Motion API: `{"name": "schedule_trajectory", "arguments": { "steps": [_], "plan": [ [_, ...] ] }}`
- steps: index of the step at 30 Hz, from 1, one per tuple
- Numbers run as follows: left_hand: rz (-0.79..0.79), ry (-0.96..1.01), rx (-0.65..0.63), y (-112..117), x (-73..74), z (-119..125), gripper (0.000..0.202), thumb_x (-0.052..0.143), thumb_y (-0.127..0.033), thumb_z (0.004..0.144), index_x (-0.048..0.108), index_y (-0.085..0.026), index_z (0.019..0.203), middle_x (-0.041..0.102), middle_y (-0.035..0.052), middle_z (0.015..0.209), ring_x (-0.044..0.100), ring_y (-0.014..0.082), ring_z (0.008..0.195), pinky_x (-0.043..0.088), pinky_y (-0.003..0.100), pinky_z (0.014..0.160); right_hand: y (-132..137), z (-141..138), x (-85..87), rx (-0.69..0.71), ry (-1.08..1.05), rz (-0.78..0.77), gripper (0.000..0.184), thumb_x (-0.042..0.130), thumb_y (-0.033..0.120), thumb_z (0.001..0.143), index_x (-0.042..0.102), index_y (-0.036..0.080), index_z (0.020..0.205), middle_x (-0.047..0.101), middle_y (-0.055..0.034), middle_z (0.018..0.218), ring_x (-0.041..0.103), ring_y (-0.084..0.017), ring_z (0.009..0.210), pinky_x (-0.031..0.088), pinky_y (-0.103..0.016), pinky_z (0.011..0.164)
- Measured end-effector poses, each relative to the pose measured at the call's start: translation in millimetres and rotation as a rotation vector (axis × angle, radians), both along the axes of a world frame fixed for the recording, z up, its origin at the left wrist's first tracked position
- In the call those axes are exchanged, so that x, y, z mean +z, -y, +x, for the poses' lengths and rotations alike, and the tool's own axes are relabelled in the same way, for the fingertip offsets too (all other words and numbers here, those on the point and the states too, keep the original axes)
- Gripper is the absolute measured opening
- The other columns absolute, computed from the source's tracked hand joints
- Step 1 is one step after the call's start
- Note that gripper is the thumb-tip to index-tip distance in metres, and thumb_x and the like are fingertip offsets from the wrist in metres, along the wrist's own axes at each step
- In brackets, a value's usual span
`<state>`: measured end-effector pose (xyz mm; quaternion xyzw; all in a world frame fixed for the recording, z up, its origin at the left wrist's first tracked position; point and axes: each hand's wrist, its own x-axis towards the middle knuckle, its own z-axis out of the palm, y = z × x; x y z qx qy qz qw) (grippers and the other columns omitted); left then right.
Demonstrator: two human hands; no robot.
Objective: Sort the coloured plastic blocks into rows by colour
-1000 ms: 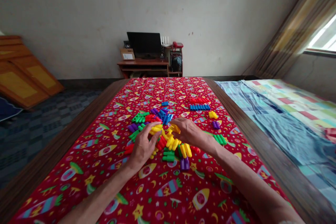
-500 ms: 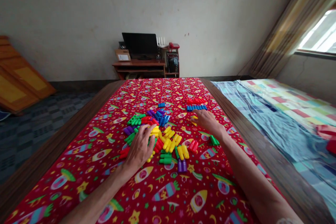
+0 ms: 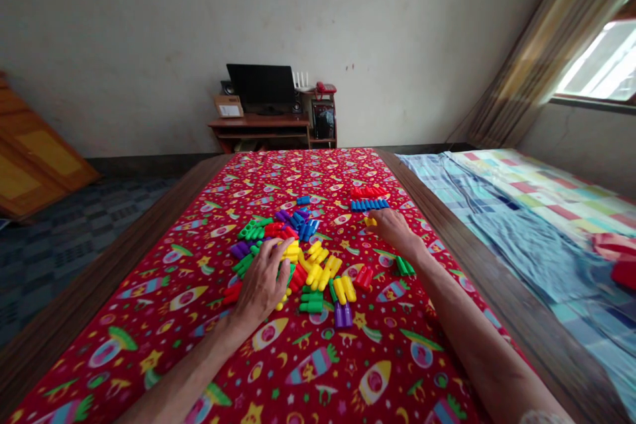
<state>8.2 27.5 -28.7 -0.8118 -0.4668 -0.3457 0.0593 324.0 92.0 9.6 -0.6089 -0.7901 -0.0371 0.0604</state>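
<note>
Over the left side of a loose pile of plastic peg-shaped building blocks, my left hand (image 3: 263,278) is curled with its fingers and thumb about a yellow block (image 3: 291,251). My right hand (image 3: 395,228) reaches further out, its fingers closed on another yellow block (image 3: 370,221), partly hidden by them. Just beyond it lie a row of blue blocks (image 3: 369,205) and, behind that, a row of red blocks (image 3: 368,192). Between my hands are several yellow blocks (image 3: 325,271), a green block (image 3: 311,302), a purple block (image 3: 343,315) and a red block (image 3: 364,277).
A red patterned cloth (image 3: 318,371) covers the wooden table (image 3: 427,212). One green block (image 3: 405,266) lies near my right forearm, and a blue block (image 3: 303,200) lies behind the pile. A bed (image 3: 527,212) stands to the right; a desk with a monitor (image 3: 262,86) is against the wall.
My right hand has shifted slightly, and the yellow block at its fingertips now sits nearer the blue row. My left hand stays at the pile. The view has turned a little.
</note>
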Motion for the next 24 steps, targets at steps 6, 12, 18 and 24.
{"name": "schedule_trajectory", "arguments": {
  "steps": [6,12,18,24],
  "plan": [
    [-0.018,0.028,-0.006,0,1.1,0,0.039,0.037,-0.024,0.096,0.05,-0.019,0.132,0.054,0.0117,0.116,0.058,0.0246,0.105,0.051,0.036,0.09,-2,2,-11.1,-0.116,0.011,0.11,0.022,0.061,0.031,0.09,0.064,0.019,0.108,0.067,-0.0142,0.102,0.059,-0.027,0.099,0.044,-0.033,0.079],
    [-0.017,0.029,-0.011,0,0.1,0,0.039,0.038,-0.023,0.096,0.05,-0.02,0.133,0.055,0.0114,0.116,0.059,0.0241,0.105,0.052,0.037,0.089,-2,3,6.8,-0.119,-0.023,0.1,0.02,0.059,0.032,0.091,0.066,0.02,0.105,0.069,-0.0132,0.098,0.061,-0.026,0.09,0.044,-0.032,0.072],
    [0.024,0.233,-0.058,0,2.8,0,0.035,0.044,-0.025,0.095,0.052,-0.019,0.128,0.061,0.012,0.115,0.06,0.0245,0.109,0.051,0.038,0.094,19,-26,42.8,0.06,-0.231,0.169,0.025,0.048,0.028,0.097,0.066,0.015,0.086,0.066,-0.0071,0.073,0.057,-0.015,0.064,0.033,-0.026,0.059],
    [-0.39,0.592,-0.135,16,16.6,12,0.027,0.061,-0.043,0.086,0.062,-0.02,0.099,0.069,0.0046,0.09,0.068,0.0206,0.082,0.056,0.031,0.077,58,-95,32.1,0.752,-0.402,0.114,0.019,0.05,0.026,0.097,0.059,0.016,0.111,0.067,-0.0107,0.098,0.061,-0.017,0.088,0.044,-0.026,0.073]
  ]
}}
